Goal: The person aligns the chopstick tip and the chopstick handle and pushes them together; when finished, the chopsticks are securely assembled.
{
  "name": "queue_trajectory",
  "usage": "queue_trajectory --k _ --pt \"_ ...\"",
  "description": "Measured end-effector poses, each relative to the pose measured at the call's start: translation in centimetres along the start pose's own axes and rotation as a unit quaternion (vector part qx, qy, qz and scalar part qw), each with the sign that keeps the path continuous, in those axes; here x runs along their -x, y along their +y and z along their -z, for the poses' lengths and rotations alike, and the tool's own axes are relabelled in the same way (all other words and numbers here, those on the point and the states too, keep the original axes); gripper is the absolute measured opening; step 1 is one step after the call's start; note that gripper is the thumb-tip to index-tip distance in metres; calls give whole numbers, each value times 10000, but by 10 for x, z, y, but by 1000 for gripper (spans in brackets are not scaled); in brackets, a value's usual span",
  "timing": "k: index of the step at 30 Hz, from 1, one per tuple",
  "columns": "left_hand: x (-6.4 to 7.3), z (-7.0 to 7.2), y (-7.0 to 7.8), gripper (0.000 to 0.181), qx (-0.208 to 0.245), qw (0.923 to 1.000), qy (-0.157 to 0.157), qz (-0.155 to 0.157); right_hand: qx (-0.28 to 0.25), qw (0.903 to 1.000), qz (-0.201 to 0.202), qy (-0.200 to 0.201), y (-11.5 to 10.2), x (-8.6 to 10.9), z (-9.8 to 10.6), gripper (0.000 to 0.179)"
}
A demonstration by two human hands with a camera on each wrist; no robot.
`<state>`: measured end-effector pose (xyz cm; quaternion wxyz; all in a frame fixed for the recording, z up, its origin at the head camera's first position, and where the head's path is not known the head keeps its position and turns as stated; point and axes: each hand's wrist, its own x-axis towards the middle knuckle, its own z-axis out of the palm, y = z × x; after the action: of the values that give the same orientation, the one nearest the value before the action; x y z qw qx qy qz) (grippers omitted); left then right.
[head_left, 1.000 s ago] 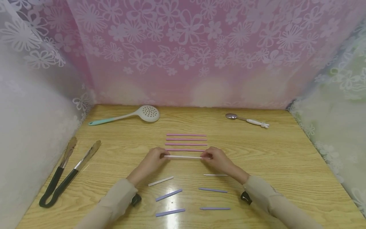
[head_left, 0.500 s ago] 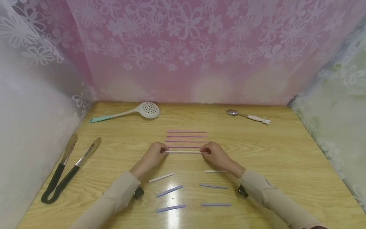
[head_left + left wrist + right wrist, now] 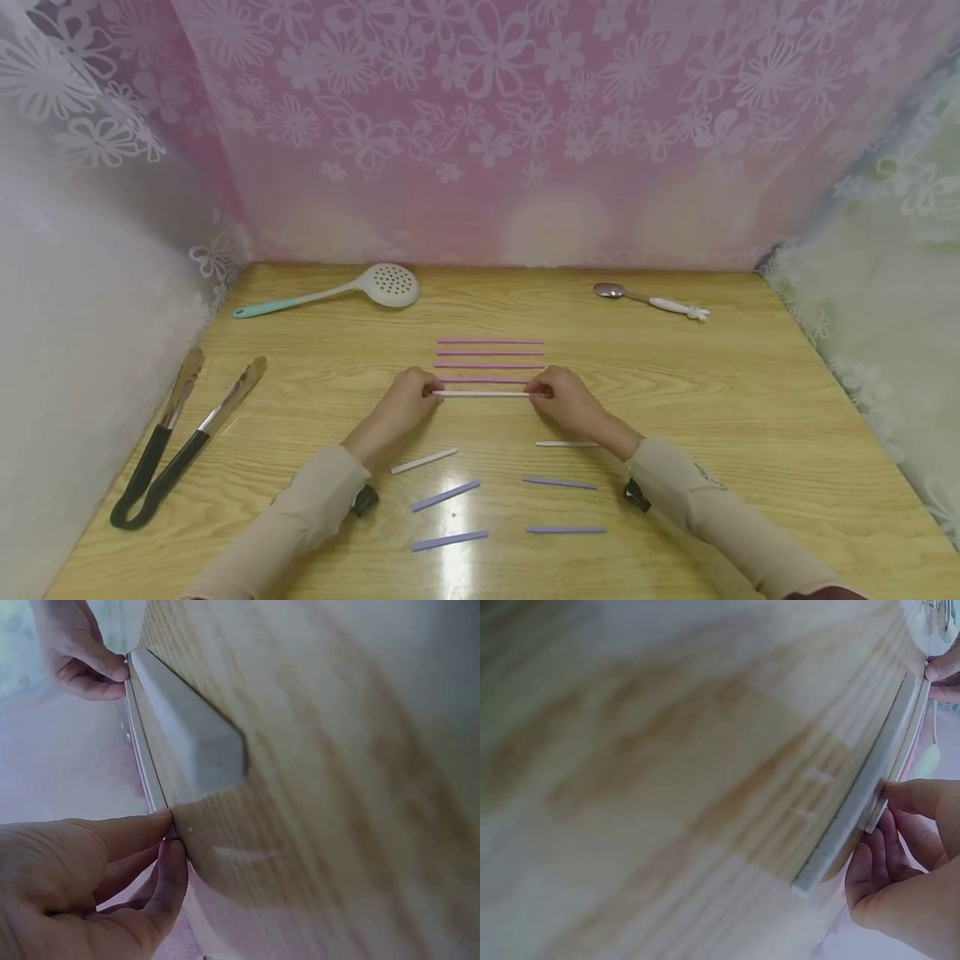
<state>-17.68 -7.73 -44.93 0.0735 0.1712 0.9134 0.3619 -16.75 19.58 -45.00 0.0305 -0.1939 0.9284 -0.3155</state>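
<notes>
A thin white stick (image 3: 483, 394) lies level just below a row of several pink sticks (image 3: 489, 365) at mid-table. The left hand (image 3: 403, 402) pinches its left end between thumb and fingertips. At the other end, the right hand (image 3: 567, 400) pinches it the same way. The left wrist view shows the thumb and finger of the left hand (image 3: 112, 877) on the stick's edge. In the right wrist view the stick's end pokes out past the fingers of the right hand (image 3: 907, 855).
Nearer the person lie two shorter white sticks (image 3: 423, 461) and several purple sticks (image 3: 450, 541). Black-handled tongs (image 3: 180, 450) stand spread at the left. A slotted skimmer (image 3: 388, 285) and a spoon (image 3: 652, 302) lie toward the back, before the pink floral curtain (image 3: 495, 150).
Both hands have brought the white stick slightly closer to the lowest pink stick and levelled it. The head view has tilted down a little, then steadied. The grip looks the same.
</notes>
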Motion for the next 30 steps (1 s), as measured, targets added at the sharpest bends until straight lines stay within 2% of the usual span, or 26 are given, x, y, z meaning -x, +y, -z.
queue_trajectory --k 5,11,14,21,30 --pt "4 3 -1 17 33 9998 -135 142 -344 9994 -45 54 -1 5 10 9" --pt "21 11 -3 24 -5 9993 -295 243 -500 9981 -361 64 -4 19 26 14" --pt "30 14 -3 23 -7 9990 -410 166 -542 9974 -465 65 -4 28 30 14" --pt "50 17 3 24 358 9964 -746 185 -845 9941 -680 5 -2 51 33 17" --pt "69 17 1 27 617 9933 -963 -148 -920 9933 -580 -391 1 66 28 28"
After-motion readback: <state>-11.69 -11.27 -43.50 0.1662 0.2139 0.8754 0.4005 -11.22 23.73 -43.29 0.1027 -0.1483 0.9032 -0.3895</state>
